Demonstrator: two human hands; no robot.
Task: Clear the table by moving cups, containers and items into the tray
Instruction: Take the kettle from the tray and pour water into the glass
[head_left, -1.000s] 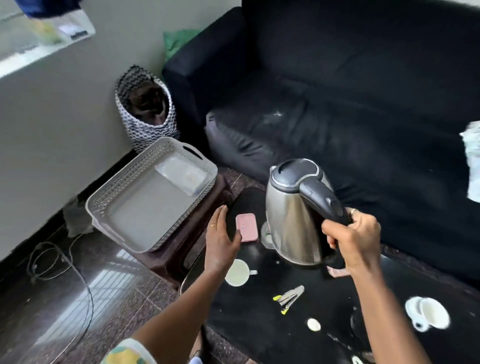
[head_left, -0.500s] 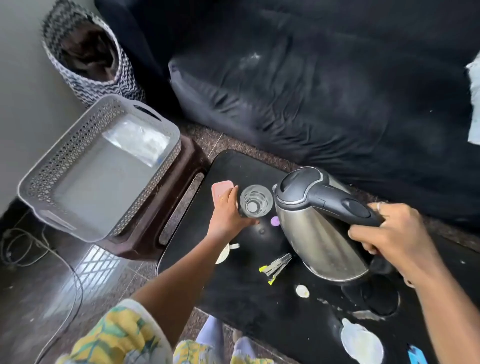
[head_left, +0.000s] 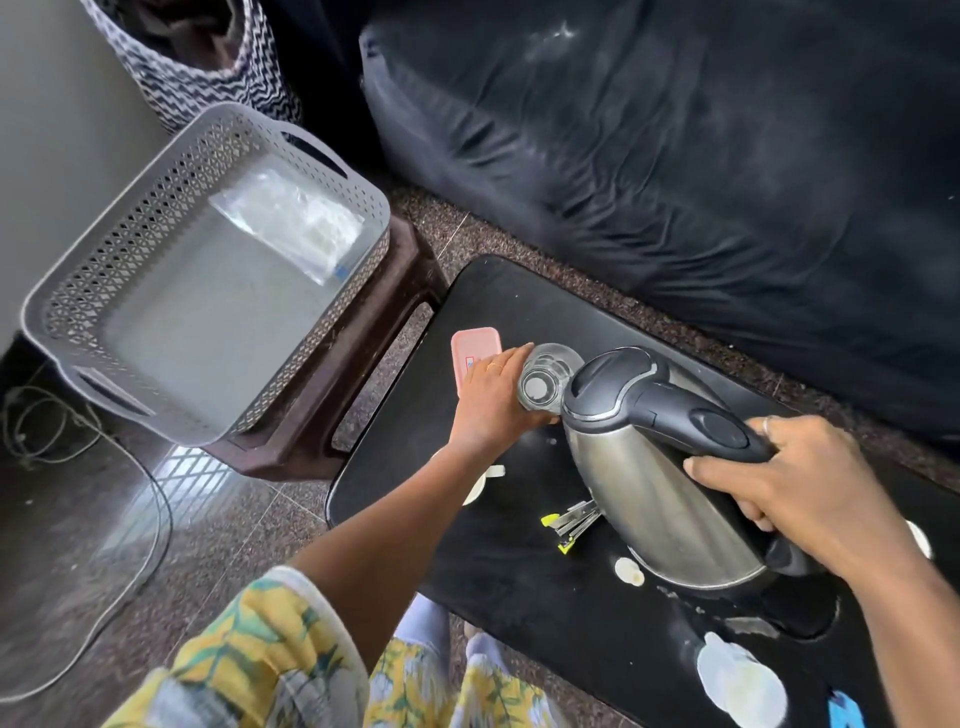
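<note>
Both hands were occupied: left hand (head_left: 491, 397) was wrapped around the glass (head_left: 545, 382), right hand (head_left: 795, 483) gripped the kettle (head_left: 654, 467) handle, presumably for transfer to the tray (head_left: 67, 291) at far left.

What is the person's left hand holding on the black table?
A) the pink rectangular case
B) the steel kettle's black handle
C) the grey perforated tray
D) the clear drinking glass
D: the left hand wraps the clear drinking glass, which stands beside the pink rectangular case.
</note>
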